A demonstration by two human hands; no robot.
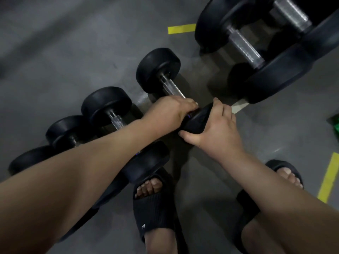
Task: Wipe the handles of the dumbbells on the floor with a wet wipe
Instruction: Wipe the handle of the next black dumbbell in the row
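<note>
Head view: dumbbell [157,68] gripped, left fingers [188,104] round handle [173,88].

Floor [64,52] under me: smooth grey concrete, scuffed, dimly lit. One short yellow tape strip [181,28] lies on its far side, a second yellow strip [329,177] to my right. Green object [334,125] at right, too blurred to identify.

Open upper left, blocked diagonal and upper right.
Bare grey floor [55,43] across upper left; row of small dumbbells [106,105] barring lower left to centre, left hand [170,112] and right hand [218,129] gripping the rightmost dumbbell [157,68]; large dumbbells [275,77] filling upper right, narrow floor strip between; slides [156,213] at bottom.
</note>
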